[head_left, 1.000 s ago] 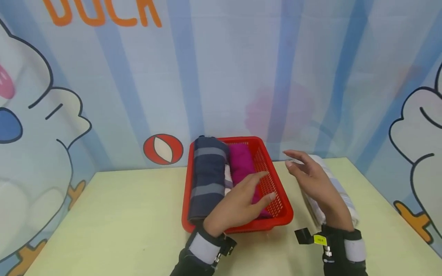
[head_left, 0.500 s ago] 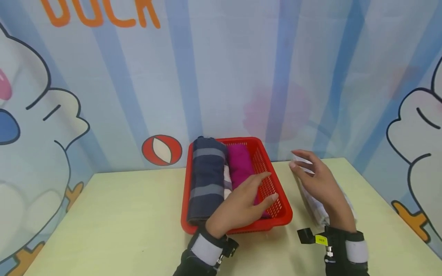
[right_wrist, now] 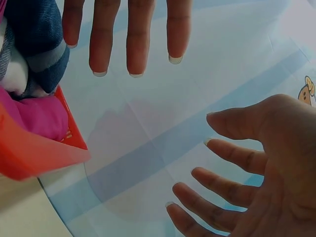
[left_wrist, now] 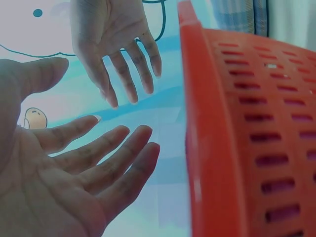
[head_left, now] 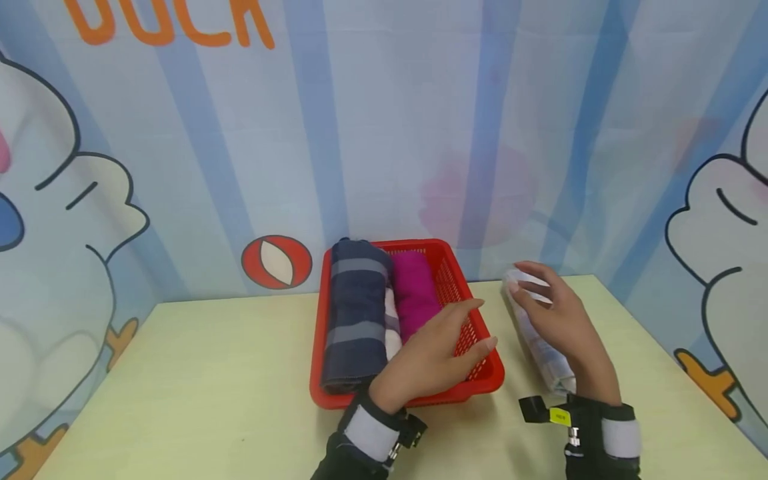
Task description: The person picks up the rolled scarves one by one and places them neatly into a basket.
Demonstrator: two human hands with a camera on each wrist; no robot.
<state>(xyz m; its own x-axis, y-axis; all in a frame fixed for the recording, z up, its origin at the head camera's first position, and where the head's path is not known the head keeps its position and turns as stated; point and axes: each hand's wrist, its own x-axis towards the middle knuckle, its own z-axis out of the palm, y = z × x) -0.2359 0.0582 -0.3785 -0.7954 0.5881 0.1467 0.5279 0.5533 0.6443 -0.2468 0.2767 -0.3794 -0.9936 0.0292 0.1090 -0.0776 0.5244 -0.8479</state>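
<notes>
My left hand (head_left: pixel 429 353) hovers over the front right part of the red basket (head_left: pixel 493 385), fingers and thumb spread, holding nothing. Inside the basket lie a rolled dark blue towel (head_left: pixel 359 300) with grey stripes, a magenta cloth (head_left: pixel 415 287) and a white striped cloth (head_left: pixel 392 327) partly hidden between them. To the right, my right hand (head_left: pixel 558 320) is above a white folded cloth (head_left: pixel 543 353) on the table, its fingers loosely bent; contact is unclear. In both wrist views the two hands face each other with bare space between the fingers.
The pale yellow table (head_left: pixel 198 373) reaches back to a wall hanging (head_left: pixel 384 133) printed with blue stripes and cartoon figures. The basket's perforated side (left_wrist: pixel 266 123) stands close beside my left hand.
The white cloth now shows farther left and narrower, no longer visible right of my right wrist. My right hand has shifted slightly right; the left has drifted a little right over the basket.
</notes>
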